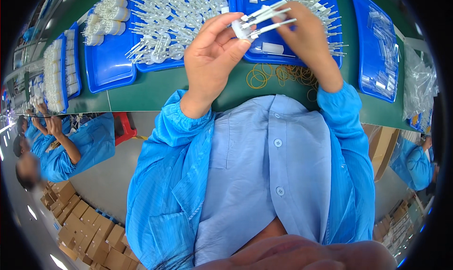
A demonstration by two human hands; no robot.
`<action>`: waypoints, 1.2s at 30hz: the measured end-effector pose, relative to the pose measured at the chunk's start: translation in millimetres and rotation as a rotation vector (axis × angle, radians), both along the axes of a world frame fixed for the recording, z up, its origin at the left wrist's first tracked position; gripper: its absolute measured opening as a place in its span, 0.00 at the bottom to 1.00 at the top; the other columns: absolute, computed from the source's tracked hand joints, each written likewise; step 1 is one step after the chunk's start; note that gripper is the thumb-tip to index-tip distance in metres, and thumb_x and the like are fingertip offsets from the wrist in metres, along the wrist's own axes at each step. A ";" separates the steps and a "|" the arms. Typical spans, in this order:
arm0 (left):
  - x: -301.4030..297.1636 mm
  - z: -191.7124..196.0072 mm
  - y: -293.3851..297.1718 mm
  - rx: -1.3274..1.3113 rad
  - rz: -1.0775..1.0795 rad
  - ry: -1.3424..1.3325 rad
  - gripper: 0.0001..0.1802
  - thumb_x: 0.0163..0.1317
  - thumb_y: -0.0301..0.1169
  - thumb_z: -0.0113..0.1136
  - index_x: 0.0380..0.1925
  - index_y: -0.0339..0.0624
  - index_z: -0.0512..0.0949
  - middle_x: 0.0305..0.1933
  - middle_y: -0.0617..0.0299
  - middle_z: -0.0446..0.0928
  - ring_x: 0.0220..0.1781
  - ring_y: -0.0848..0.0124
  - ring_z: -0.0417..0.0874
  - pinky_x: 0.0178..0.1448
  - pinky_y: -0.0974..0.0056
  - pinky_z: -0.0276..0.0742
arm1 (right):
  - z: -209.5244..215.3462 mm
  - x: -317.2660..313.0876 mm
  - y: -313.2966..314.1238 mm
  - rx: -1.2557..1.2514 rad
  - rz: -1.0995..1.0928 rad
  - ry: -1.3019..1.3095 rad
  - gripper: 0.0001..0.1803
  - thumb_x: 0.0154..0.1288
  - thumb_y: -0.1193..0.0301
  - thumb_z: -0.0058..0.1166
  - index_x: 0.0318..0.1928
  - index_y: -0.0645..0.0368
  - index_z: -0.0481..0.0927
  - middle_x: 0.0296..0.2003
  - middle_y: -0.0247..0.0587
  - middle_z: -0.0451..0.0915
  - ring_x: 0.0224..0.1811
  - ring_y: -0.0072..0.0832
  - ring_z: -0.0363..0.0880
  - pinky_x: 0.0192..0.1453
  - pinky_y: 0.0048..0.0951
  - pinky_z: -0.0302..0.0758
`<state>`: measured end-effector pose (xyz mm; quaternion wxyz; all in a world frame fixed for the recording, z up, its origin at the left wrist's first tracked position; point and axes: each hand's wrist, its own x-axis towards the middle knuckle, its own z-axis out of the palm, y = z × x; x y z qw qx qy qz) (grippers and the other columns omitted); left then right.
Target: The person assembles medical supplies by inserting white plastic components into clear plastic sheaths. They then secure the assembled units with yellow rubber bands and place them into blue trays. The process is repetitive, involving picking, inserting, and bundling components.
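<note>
In the upper middle of the frame both hands meet over the green table (155,88). The left hand (212,58) pinches the base of a small bundle of slim white plastic rods (264,17) between thumb and fingers, and the right hand (306,34) closes on the far ends of the same bundle, so the two hands are clamped on it just apart from each other, above the table's near edge.

Behind the hands, a blue plastic tray (111,62) in the upper centre holds a loose heap of white plastic rod parts (174,20). Another blue tray (264,55) lies under the right hand, with more white pieces in it. At the upper right, a narrow blue tray (375,43) carries small clear plastic bags, and a crumpled clear plastic bag (417,88) sits past it at the table's right edge. At the upper left, a blue tray (66,67) holds rows of white cylinders.

A scatter of thin yellow rubber bands (278,76) lies on bare green surface between the trays and the near edge, the only open strip of table.

Lower left, stacked brown cardboard boxes (85,232) cover the floor. People in blue coats sit at the left (71,147) and right edges.
</note>
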<state>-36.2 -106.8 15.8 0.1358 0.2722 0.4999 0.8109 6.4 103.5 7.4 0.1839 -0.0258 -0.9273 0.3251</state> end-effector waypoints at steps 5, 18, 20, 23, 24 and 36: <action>11.0 10.5 4.0 -0.026 -0.049 0.005 0.25 0.64 0.16 0.59 0.61 0.25 0.69 0.61 0.42 0.74 0.62 0.56 0.79 0.65 0.58 0.77 | 32.2 45.0 34.0 -0.877 0.173 0.144 0.14 0.67 0.76 0.58 0.52 0.66 0.79 0.47 0.44 0.81 0.44 0.24 0.80 0.46 0.24 0.78; 19.6 1.3 28.3 -0.024 -0.154 -0.232 0.23 0.65 0.18 0.59 0.60 0.28 0.72 0.60 0.48 0.76 0.61 0.63 0.78 0.63 0.63 0.77 | 22.5 84.2 51.1 -0.992 0.094 0.163 0.12 0.70 0.73 0.57 0.51 0.63 0.82 0.31 0.38 0.82 0.30 0.20 0.80 0.37 0.17 0.76; 21.5 4.1 30.0 -0.056 -0.150 -0.171 0.23 0.64 0.17 0.60 0.60 0.28 0.72 0.60 0.49 0.75 0.62 0.63 0.78 0.63 0.63 0.77 | 27.3 87.3 49.6 -0.994 0.072 0.124 0.12 0.70 0.73 0.57 0.51 0.63 0.82 0.30 0.37 0.82 0.29 0.19 0.78 0.36 0.18 0.75; 22.5 3.0 31.1 -0.115 -0.105 -0.036 0.23 0.64 0.18 0.60 0.60 0.27 0.72 0.60 0.46 0.75 0.62 0.60 0.78 0.64 0.61 0.76 | 32.4 86.7 42.6 -0.940 0.020 0.170 0.11 0.69 0.72 0.58 0.49 0.62 0.84 0.30 0.35 0.82 0.30 0.18 0.78 0.35 0.17 0.74; 22.9 2.2 31.3 -0.137 -0.084 0.016 0.24 0.64 0.18 0.60 0.60 0.27 0.72 0.61 0.44 0.75 0.62 0.59 0.79 0.65 0.60 0.75 | 31.1 86.5 43.9 -0.888 0.019 0.205 0.11 0.69 0.74 0.58 0.49 0.64 0.83 0.33 0.38 0.82 0.31 0.19 0.78 0.36 0.19 0.75; 29.6 9.4 34.7 -0.195 -0.036 0.199 0.22 0.61 0.14 0.61 0.57 0.28 0.75 0.61 0.50 0.71 0.61 0.61 0.78 0.65 0.60 0.77 | 45.3 86.1 34.3 -0.720 0.050 0.139 0.11 0.68 0.70 0.61 0.48 0.59 0.86 0.33 0.34 0.83 0.29 0.16 0.75 0.34 0.14 0.71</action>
